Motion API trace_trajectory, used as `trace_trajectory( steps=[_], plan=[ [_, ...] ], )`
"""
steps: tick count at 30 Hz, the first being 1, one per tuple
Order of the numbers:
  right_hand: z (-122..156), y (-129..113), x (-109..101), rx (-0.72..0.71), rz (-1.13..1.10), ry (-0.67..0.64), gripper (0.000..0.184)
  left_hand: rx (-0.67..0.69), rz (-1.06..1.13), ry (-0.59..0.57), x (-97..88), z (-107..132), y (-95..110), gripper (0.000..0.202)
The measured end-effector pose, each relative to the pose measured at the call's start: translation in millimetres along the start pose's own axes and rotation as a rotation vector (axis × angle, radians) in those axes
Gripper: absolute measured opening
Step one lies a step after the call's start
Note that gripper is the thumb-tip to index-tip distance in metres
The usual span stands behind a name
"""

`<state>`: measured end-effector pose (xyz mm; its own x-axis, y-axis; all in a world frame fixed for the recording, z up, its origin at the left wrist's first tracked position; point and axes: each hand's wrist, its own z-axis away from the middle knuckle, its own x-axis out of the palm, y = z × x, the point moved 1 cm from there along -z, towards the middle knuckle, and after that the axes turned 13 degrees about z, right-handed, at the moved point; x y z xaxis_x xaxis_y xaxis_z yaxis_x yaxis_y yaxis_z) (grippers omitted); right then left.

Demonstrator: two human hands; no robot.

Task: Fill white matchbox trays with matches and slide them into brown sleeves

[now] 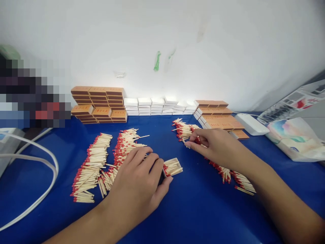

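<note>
Far out to the left of my hands, a white cable (54, 162) loops over the blue table (162, 217); coming in closer, here's a long row of red-headed matches (91, 166), with stacked orange matchboxes (99, 105) beyond it. Next, a second bank of matches (127, 139) runs right up to my left hand (142, 173), which hides part of it. That hand's fingers curl round the left end of a small open tray (175, 166), matches lying inside, the thumb along its near side. Straight ahead, white boxes (157, 105) line the wall (162, 40). Across a gap, my right hand (213, 145) pinches a pale matchstick (185, 141) between thumb and forefinger, right over the third heap (185, 130), blocking its middle from view. Just past my knuckles, more orange boxes (220, 120); further right, a white block (251, 124) and a soft, pastel-printed pack (297, 139).
</note>
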<state>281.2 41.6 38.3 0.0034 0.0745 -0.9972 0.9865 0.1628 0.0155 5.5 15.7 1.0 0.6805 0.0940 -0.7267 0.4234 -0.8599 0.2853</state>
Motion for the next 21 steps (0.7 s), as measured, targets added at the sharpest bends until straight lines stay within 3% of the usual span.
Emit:
trace_trajectory(
  steps=[6,15,21],
  plan=[
    [-2.2,-6.5,11.8,0.022,0.030,-0.060,0.030,0.003,-0.019,0.010,0.9,-0.7,0.5,0.014],
    [-2.2,3.3,-2.3,0.009,-0.049,-0.129,0.029,0.016,-0.009,0.008,0.3,-0.4,1.7,0.014],
    [0.2,6.8,0.1,-0.034,-0.023,-0.145,0.030,0.015,-0.014,0.019,0.5,0.2,0.9,0.015]
  ],
)
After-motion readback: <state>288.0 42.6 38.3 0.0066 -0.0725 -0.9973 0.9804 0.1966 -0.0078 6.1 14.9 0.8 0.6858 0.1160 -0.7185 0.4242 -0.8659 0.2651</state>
